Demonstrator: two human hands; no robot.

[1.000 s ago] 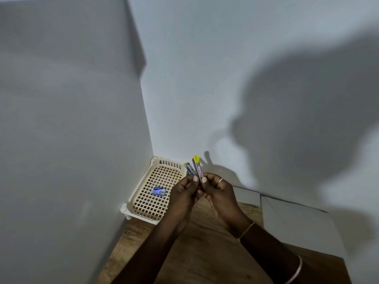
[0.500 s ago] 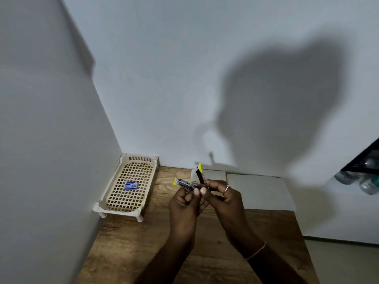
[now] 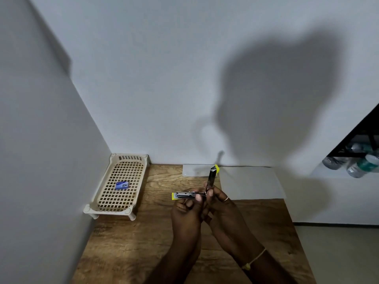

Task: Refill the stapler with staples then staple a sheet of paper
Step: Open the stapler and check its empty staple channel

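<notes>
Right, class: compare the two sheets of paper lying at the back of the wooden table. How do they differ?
The smaller sheet is a narrow strip by the wall; the larger sheet is broad and reaches further towards the person. The smaller sheet lies wholly on the table, whereas the larger sheet's right side seems to overhang its edge. The raised stapler arm overlaps the smaller sheet's right end in view. Both are white, flat and untouched.

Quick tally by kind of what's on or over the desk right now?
Stapler, hinged open, held in both hands: 1
Staple box: 1
Tray: 1
Paper sheets: 2
Total: 5
</notes>
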